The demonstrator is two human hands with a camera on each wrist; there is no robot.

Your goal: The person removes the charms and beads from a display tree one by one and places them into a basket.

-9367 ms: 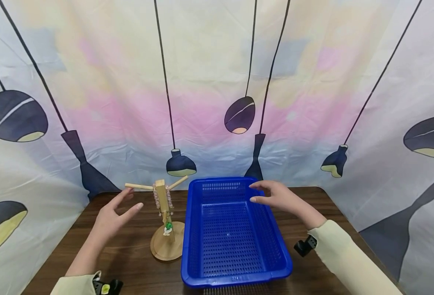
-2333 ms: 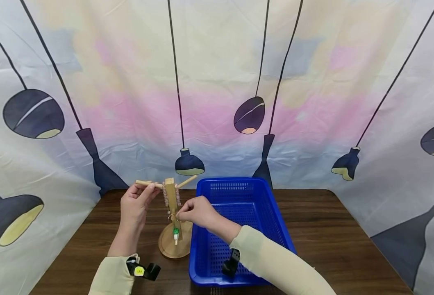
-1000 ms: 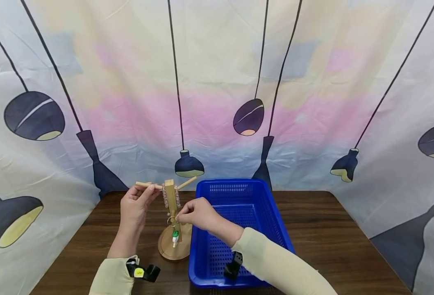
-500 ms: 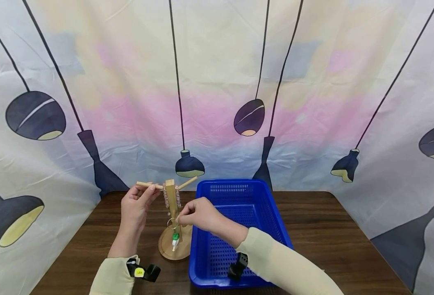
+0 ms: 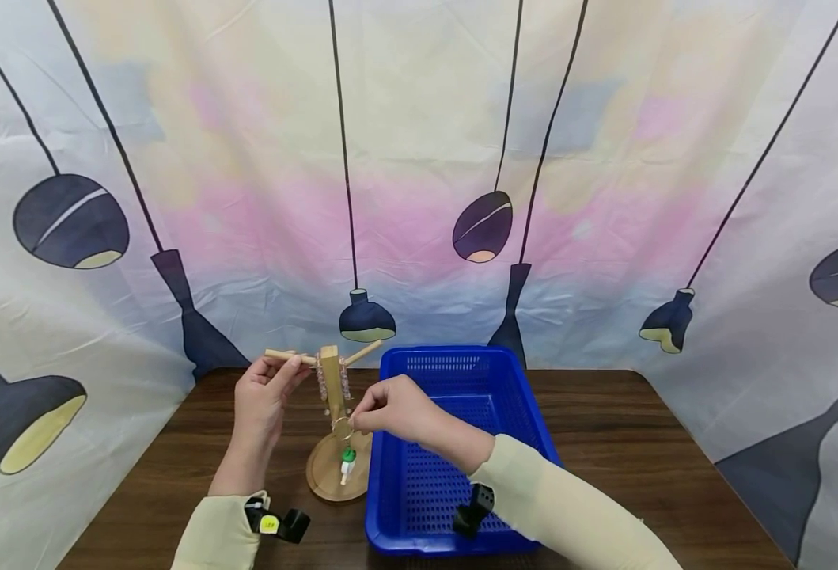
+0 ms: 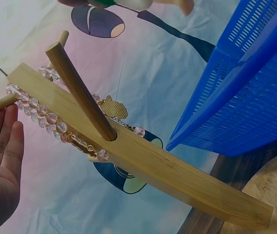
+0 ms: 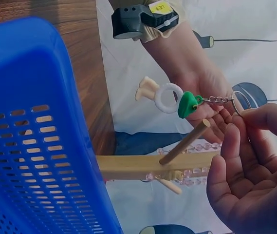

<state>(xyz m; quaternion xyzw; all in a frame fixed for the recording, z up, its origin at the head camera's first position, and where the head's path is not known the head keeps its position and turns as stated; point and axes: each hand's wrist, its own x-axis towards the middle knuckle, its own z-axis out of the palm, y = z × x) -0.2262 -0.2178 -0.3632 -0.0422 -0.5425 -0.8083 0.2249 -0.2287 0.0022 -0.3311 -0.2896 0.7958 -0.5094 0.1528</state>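
My left hand (image 5: 262, 400) pinches the left peg of a wooden jewelry stand (image 5: 331, 380), which stands upright on its round base. With thumb and fingertips, my right hand (image 5: 400, 408) pinches the metal ring of a keychain (image 7: 189, 105). Its chain carries a green piece, a white ring and a beige end piece. In the right wrist view the keychain appears clear of the stand's front peg (image 7: 187, 140). Strings of pink and clear beads (image 6: 41, 114) hang on the side pegs, and a gold charm (image 6: 113, 108) shows behind the post.
A blue perforated plastic basket (image 5: 464, 546) stands directly right of the stand on the dark wooden table (image 5: 618, 443). My right forearm passes over it. A curtain (image 5: 419, 158) with printed lamps hangs behind the table.
Both hands came in from apart; the left took the peg, the right took the keychain ring. In the last half second the right hand and keychain shifted slightly right, while the left stayed still.
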